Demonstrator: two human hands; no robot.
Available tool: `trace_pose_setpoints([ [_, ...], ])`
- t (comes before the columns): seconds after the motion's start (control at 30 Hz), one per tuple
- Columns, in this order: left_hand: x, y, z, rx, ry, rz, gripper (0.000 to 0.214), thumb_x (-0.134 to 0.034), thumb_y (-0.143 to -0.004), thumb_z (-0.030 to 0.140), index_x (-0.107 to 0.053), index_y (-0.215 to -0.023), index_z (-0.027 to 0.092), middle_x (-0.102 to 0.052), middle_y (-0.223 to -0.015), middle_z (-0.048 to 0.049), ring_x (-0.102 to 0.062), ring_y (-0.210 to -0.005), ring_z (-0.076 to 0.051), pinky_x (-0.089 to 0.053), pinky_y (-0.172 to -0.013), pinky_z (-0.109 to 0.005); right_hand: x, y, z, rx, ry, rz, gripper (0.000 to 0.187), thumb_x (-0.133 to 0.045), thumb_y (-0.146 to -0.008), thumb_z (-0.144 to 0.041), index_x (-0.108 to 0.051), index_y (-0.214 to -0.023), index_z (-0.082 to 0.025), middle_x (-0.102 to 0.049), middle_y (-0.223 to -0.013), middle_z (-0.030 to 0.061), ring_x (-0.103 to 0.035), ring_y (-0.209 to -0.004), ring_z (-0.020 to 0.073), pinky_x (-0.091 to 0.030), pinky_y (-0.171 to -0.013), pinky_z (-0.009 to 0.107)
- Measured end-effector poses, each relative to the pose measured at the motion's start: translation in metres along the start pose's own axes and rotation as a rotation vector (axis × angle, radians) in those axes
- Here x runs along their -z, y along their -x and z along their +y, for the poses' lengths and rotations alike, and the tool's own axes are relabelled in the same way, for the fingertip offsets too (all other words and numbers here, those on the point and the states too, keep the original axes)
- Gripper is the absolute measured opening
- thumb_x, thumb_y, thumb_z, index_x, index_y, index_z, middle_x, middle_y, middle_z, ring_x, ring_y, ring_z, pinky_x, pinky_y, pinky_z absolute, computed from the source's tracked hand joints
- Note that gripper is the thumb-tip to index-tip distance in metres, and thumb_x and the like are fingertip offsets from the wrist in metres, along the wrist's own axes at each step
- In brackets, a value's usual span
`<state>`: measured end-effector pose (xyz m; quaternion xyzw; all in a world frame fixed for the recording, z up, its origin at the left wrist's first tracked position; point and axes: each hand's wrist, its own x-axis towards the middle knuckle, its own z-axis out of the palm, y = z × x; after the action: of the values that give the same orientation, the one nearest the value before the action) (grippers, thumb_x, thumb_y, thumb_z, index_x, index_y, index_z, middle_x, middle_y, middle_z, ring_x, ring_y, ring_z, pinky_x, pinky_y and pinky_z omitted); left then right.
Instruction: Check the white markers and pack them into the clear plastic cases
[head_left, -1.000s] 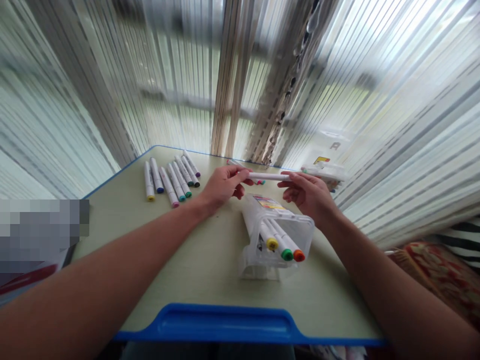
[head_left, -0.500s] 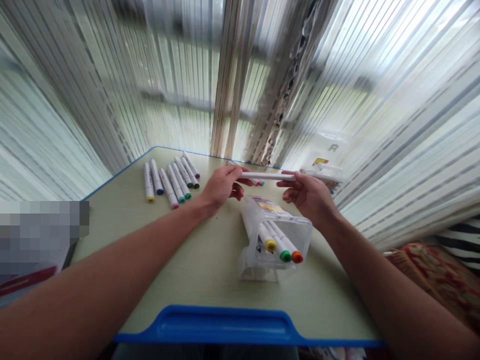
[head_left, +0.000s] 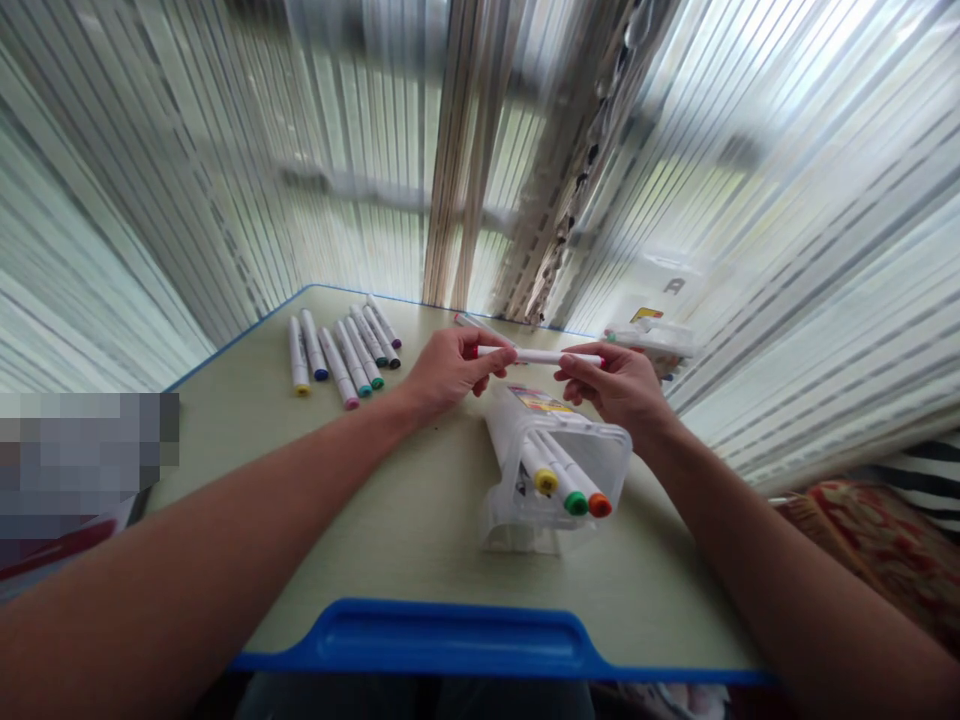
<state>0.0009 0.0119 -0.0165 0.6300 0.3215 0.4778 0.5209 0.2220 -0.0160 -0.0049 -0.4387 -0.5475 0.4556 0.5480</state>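
Between my two hands a white marker (head_left: 538, 356) with red at both ends is held level above the table. My left hand (head_left: 455, 365) pinches its left end, and my right hand (head_left: 616, 382) pinches its right end. Just below them a clear plastic case (head_left: 506, 500) lies tilted, its mouth facing me. Inside it are a yellow-capped marker (head_left: 537, 468), a green-capped marker (head_left: 566, 478) and an orange-capped marker (head_left: 587, 488). Behind my hands another white marker (head_left: 480, 326) lies on the table, partly hidden.
Several white markers (head_left: 351, 348) with coloured ends lie in a row at the left of the table (head_left: 375, 520). A second clear container (head_left: 656, 338) stands at the back right. The table has a blue front edge (head_left: 450, 640); string curtains (head_left: 360, 150) hang behind it.
My fingers have shifted on the marker: both thumbs now lie over it, and its red ends show. The case and the markers in the row stay where they were.
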Motion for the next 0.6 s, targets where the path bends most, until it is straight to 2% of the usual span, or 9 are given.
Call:
trace_pose_setpoints([
  [0.2,-0.0021,0.0000,-0.0004,0.050,0.051,-0.002,0.027,-0.069,-0.083,0.037,-0.067,-0.086,0.010,-0.069,-0.070,-0.0045,-0.051,-0.044,-0.005,-0.041,-0.042,-0.018,-0.0001,0.0003,-0.0018,-0.033,-0.030,0.003,0.029,-0.082,-0.070,-0.035,-0.072,-0.088,-0.015,-0.074,-0.069,0.0060,-0.063,-0.045,0.0108,-0.046,-0.042,0.019],
  [0.4,-0.0046,-0.0001,0.0035,0.150,0.175,0.064,0.025,-0.046,-0.097,0.028,-0.063,-0.100,0.011,-0.069,-0.071,-0.0051,-0.053,-0.042,-0.008,-0.042,-0.043,-0.021,-0.0006,0.0006,-0.0072,-0.079,-0.107,0.020,0.027,-0.069,-0.081,-0.036,-0.068,-0.098,-0.015,-0.075,-0.076,0.0083,-0.065,-0.047,0.0136,-0.046,-0.042,0.021],
  [0.5,-0.0042,-0.0002,0.0046,0.186,0.219,0.085,0.028,-0.039,-0.098,0.026,-0.062,-0.102,0.010,-0.069,-0.070,-0.0066,-0.053,-0.042,-0.009,-0.042,-0.043,-0.022,-0.0008,0.0009,-0.0080,-0.102,-0.137,0.026,0.025,-0.060,-0.085,-0.034,-0.067,-0.098,-0.014,-0.075,-0.077,0.0093,-0.065,-0.049,0.0150,-0.047,-0.044,0.024],
  [0.6,-0.0033,-0.0002,0.0054,0.177,0.230,0.104,0.029,-0.039,-0.098,0.027,-0.062,-0.101,0.011,-0.069,-0.069,-0.0069,-0.054,-0.043,-0.009,-0.043,-0.044,-0.022,-0.0009,0.0009,-0.0074,-0.080,-0.129,0.013,0.024,-0.058,-0.085,-0.034,-0.067,-0.095,-0.014,-0.075,-0.078,0.0092,-0.065,-0.049,0.0154,-0.048,-0.045,0.026],
])
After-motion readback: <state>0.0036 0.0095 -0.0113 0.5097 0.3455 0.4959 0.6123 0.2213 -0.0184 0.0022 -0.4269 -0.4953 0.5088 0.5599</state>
